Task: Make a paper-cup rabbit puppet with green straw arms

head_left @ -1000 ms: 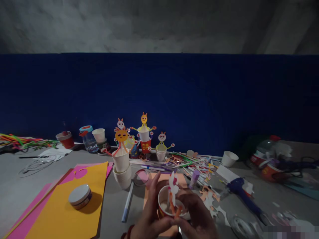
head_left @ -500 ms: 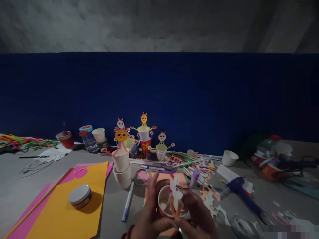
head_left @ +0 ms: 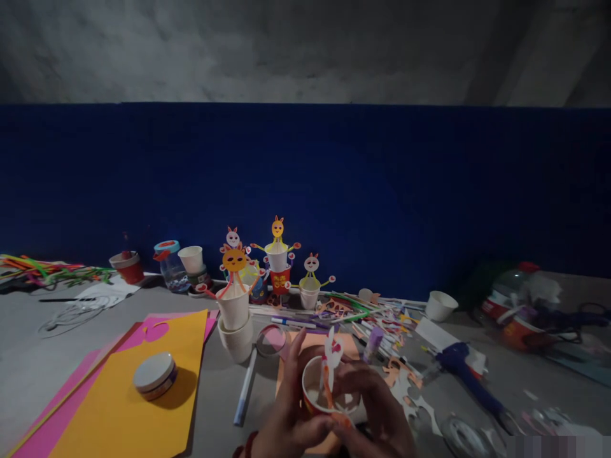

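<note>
A paper cup [head_left: 311, 407] with a white inside and reddish outer wall is held low in front of me, its mouth tipped toward me. My left hand [head_left: 292, 407] wraps round the cup's left side, thumb along the near rim. On the right, my right hand [head_left: 375, 401] curls about the cup, its thumb by the near rim and its fingers beside a white paper cutout [head_left: 332, 350] with red marks. An orange fuzzy strip [head_left: 328, 387] runs from the cutout toward the near rim. Orange paper [head_left: 346, 342] lies beneath.
Paper cup figures [head_left: 233, 312] stand behind. Left are yellow card [head_left: 184, 346], a round white-lidded jar [head_left: 155, 375] and a marker [head_left: 245, 391]. Right are a glue stick [head_left: 373, 345], paper scraps [head_left: 405, 381], a blue glue gun [head_left: 470, 375] and tape [head_left: 461, 436].
The white cutout has turned from facing me to nearly edge-on, and the orange strips have shifted at the near rim. Both hands stay round the cup. The view has moved slightly.
</note>
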### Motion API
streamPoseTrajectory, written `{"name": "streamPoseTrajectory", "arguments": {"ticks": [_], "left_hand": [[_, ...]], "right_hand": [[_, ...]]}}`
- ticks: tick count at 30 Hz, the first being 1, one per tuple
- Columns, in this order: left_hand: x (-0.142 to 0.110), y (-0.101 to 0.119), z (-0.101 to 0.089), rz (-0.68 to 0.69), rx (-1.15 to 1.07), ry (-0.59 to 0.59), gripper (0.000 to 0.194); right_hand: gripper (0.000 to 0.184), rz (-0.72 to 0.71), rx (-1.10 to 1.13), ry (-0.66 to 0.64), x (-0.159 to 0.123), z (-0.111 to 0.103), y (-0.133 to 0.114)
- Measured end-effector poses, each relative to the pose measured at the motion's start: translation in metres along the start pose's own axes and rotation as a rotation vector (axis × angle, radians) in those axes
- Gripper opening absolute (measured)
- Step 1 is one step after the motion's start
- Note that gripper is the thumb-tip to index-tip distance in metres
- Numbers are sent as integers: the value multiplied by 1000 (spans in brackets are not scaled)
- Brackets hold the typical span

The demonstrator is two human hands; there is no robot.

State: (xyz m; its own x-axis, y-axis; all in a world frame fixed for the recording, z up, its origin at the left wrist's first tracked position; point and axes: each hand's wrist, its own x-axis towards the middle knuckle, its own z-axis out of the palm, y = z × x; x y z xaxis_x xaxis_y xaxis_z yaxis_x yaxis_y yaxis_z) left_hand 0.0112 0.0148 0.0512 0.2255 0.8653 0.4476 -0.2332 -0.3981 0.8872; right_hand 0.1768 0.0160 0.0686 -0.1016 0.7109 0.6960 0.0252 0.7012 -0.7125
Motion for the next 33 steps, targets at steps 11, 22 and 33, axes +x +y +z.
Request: {"name": "streamPoseTrajectory", "arguments": {"ticks": [11, 22, 33], "left_hand": [[1, -2, -5, 92, 83, 25, 96], [2, 3, -2, 126, 34, -29, 93], [-1, -4, -5, 81, 17, -68, 102]], "right_hand": [[7, -167, -109, -90, 5, -5, 2], [6, -112, -75, -122, 4, -7, -1], [10, -190, -125, -138, 7, -5, 0]]}}
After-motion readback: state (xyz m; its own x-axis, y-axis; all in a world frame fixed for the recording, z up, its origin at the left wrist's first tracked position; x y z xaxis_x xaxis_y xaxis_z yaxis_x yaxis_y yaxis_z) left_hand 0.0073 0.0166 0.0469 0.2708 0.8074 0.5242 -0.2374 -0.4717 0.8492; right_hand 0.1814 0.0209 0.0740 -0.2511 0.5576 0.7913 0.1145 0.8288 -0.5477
